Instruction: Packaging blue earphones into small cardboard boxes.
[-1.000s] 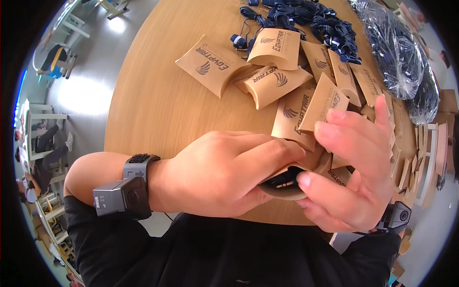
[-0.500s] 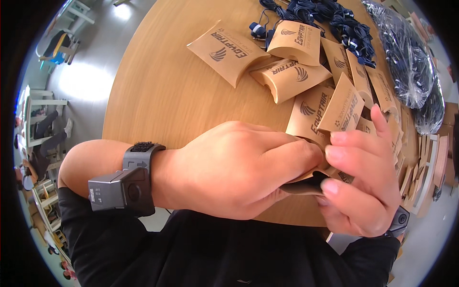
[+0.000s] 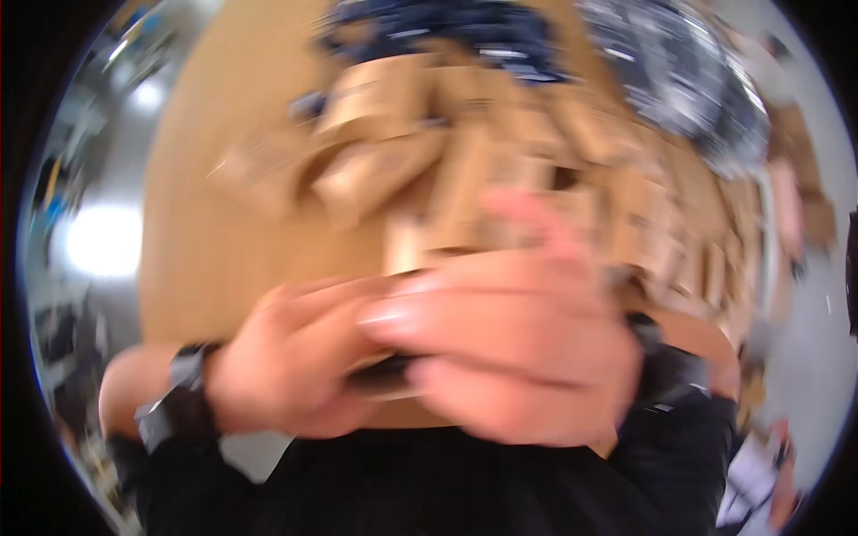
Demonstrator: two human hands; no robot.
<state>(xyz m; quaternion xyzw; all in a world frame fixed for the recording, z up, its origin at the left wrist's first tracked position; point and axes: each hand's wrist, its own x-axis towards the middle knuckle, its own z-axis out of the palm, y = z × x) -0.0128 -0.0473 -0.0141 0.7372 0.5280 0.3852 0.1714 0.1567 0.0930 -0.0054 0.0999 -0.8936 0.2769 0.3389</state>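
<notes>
Everything is smeared by motion. In front of my body, my left hand (image 3: 290, 362) and my right hand (image 3: 527, 348) meet around a brown cardboard pillow box (image 3: 387, 373). A dark opening at its end shows between the hands; most of the box is hidden behind fingers. The left fingers are bent against the box from the left. From the right, curled right fingers grip it, with one finger raised. Beyond the hands lies a pile of similar brown pillow boxes (image 3: 371, 98) on the wooden table (image 3: 206, 214).
Dark blue cords (image 3: 438, 22) lie bundled at the far side of the table. A clear plastic bag (image 3: 684, 80) with dark contents sits at the far right. More brown boxes (image 3: 617, 134) spread along the right side. The table's curved left edge borders a grey floor (image 3: 98, 295).
The view has shifted, so the pile appears farther left. My right hand has moved across the front of the box, covering more of it. Both hands stay at the box.
</notes>
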